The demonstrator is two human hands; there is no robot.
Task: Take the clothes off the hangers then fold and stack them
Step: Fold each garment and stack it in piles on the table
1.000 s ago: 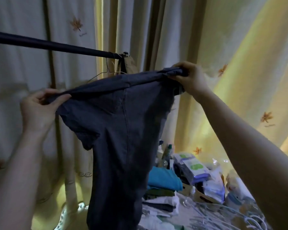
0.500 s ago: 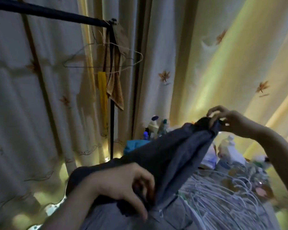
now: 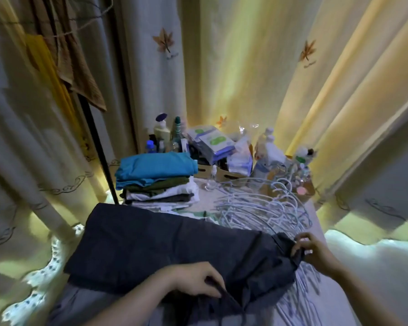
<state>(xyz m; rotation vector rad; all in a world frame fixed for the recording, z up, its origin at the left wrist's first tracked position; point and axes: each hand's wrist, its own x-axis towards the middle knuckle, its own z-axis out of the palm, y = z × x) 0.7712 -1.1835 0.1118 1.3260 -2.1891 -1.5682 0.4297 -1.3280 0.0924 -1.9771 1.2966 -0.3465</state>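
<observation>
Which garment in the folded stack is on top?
The teal garment is uppermost; the dark green garment and white garment lie beneath it.

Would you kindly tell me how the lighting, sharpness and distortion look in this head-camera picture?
Head view: warm yellow light glows through the curtains, leaving the foreground dim; the dark garment shows only faint folds; the white hangers smear together near the right hand; the left hand is slightly soft; wide-angle distortion bows the curtain folds at the edges.

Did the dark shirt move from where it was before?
Yes. The dark shirt came down: before, it was held up above the folded pile; now it lies flat in front of it.
</observation>
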